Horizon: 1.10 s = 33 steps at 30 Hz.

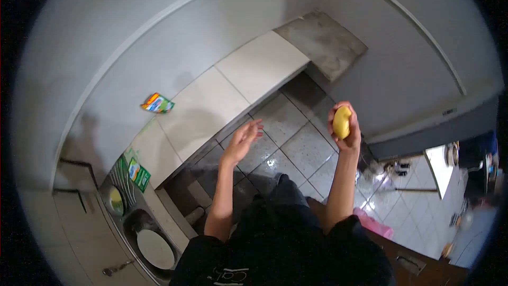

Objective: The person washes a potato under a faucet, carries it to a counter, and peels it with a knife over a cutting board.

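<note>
My right hand point(355, 127) is closed around a smooth, rounded yellow oblong object point(342, 122), raised above the tiled floor on the right. Its exact kind I cannot make out. My left hand point(243, 140) is empty, fingers apart, in the air just off the front edge of the white tiled counter point(209, 103). Nothing touches that hand. An orange, white and green packet point(157, 103) lies on the counter near the wall, and a green packet point(138, 175) lies nearer the sink.
At lower left is a metal sink point(132, 225) with a round white plate-like thing point(155, 249) in it and a tap point(117, 268) beside it. A grey slab point(323, 42) forms the counter's far end. A pink bag point(373, 223) lies at lower right, near a white table point(438, 167).
</note>
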Motion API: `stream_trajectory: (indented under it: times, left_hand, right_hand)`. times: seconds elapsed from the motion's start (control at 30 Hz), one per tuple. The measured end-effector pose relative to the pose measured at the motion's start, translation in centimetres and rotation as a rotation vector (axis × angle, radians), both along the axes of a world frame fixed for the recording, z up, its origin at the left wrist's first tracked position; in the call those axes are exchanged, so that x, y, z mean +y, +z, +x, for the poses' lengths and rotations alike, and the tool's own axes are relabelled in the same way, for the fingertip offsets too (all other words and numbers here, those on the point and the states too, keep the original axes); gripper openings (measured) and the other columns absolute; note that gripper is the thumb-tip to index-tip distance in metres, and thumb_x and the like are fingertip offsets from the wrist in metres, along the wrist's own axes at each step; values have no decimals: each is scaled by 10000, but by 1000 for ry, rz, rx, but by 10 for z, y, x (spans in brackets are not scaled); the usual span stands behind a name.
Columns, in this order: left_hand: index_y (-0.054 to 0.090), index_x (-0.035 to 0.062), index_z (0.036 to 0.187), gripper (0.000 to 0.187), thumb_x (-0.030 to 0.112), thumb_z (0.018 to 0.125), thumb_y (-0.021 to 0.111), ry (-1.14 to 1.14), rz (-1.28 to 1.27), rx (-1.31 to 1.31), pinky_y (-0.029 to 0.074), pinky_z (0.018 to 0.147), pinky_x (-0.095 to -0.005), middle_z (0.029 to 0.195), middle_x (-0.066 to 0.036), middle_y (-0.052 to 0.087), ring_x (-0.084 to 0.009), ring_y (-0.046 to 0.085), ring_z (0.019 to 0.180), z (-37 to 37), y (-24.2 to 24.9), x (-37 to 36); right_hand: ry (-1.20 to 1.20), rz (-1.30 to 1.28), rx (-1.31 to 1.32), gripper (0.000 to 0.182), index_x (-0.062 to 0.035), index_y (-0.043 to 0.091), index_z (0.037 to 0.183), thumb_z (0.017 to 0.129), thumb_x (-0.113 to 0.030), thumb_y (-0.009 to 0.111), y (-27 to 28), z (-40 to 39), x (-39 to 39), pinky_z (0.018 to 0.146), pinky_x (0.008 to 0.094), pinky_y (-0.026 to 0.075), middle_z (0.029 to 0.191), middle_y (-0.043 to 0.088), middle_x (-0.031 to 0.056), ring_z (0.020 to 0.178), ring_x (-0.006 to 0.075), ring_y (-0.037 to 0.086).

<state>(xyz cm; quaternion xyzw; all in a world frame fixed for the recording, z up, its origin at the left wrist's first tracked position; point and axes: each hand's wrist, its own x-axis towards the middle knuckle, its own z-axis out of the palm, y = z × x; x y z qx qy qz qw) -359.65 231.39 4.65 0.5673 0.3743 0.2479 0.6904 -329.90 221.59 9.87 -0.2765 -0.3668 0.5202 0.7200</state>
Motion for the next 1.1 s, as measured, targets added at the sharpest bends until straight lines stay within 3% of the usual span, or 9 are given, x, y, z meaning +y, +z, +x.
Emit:
stream_trajectory:
  times: [0.07,0.13,0.17,0.27,0.47,0.67,0.8,0.87,1.1]
  left_hand:
    - [500,59,1355,545,475,1010,434,-9,14,22,455,968,-348,1256,-138,590,-217,597,1115,20,-2,4]
    - [493,28,1354,610,518,996,439,-7,-3,17,456,981,-361,1263,-135,582,-216,595,1121,46,-3,7]
    - [507,41,1342,583,509,1003,426,-9,-10,-3,460,968,-349,1238,-120,602,-191,602,1103,62,-4,10]
    - [523,45,1327,565,500,1008,424,-2,-19,18,468,949,-334,1203,-105,622,-172,609,1081,121,-4,16]
    - [566,61,1278,406,363,1017,493,-287,-40,-106,478,862,-255,1137,-74,642,-121,611,1003,293,-7,-6]
    - [569,64,1266,377,339,1023,483,-683,-80,-153,475,900,-274,1154,-80,633,-132,608,1009,421,3,-77]
    - [553,80,1323,367,282,1032,455,-924,-34,-119,491,938,-336,1185,-91,628,-177,618,1053,483,10,-115]
    - [497,83,1389,423,297,1024,489,-1026,1,-132,485,936,-308,1225,-90,609,-152,603,1045,518,7,-134]
    - [491,98,1408,485,121,944,629,-1209,98,-287,519,894,-282,1215,-68,599,-143,599,1043,642,-7,-225]
  right_hand:
    - [-192,-231,164,437,-50,529,1075,895,-437,624,-27,37,-10,326,217,378,845,600,121,555,145,568]
    - [-472,-840,-955,486,9,568,1087,862,-410,670,-76,93,-19,569,377,543,867,638,165,732,259,664]
    - [-712,-660,-1798,469,35,615,1042,853,-388,685,-123,114,-33,639,429,542,838,660,215,768,298,683]
    - [-764,-698,-1176,492,54,664,954,831,-420,713,-146,156,-68,654,417,539,799,671,260,764,286,699]
    - [-831,-875,-677,449,46,648,894,902,-402,667,-68,240,-132,433,277,428,661,601,68,526,125,572]
    - [-913,-798,-362,409,3,626,890,928,-404,639,-19,293,-202,389,228,378,631,539,15,491,89,507]
    - [-951,-651,-205,346,-8,596,1002,965,-352,596,-18,312,-233,458,231,431,763,587,36,598,98,560]
    - [-925,-626,-112,341,2,559,1118,966,-301,602,-31,324,-253,600,270,510,903,612,50,797,126,610]
    - [-1100,-453,-24,441,-6,496,1261,923,-230,670,-50,355,-311,875,276,485,1110,589,55,1019,128,570]
